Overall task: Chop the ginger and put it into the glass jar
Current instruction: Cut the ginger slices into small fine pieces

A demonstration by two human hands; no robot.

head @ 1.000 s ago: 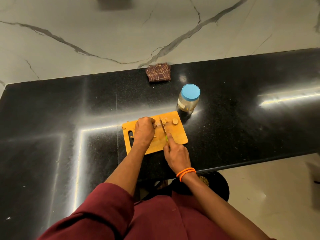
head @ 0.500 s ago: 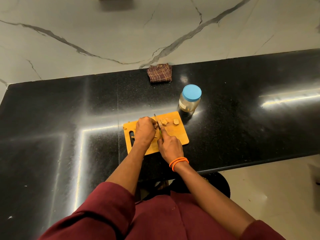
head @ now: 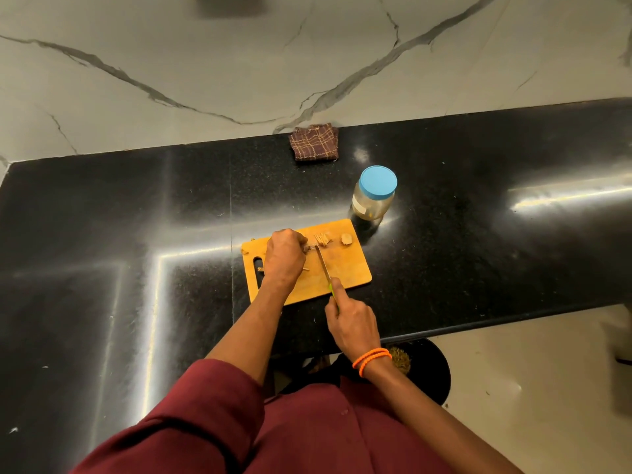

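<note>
Standing upright on the black counter [head: 478, 234], just beyond the far right corner of the cutting board [head: 349, 271], a glass jar [head: 372, 200] is seen with its blue lid [head: 378, 181] screwed on; through the clear wall only a pale label and a yellowish tint can be made out, and whether anything lies inside cannot be told. On the board, a piece of ginger [head: 309, 248] is pinned down by the curled fingers of the left hand [head: 284, 256]. A knife [head: 323, 265] with a green handle is gripped by the right hand [head: 352, 321], its fingers wrapped tight round the handle and the forefinger laid along the top; the blade tip is set against the ginger beside the left fingertips. Thin cut slivers [head: 322, 239] are heaped just behind the blade, and a separate chunk [head: 346, 239] is left near the board's far right corner. A folded checked cloth [head: 314, 142] is placed at the counter's back edge, well apart from the jar.
</note>
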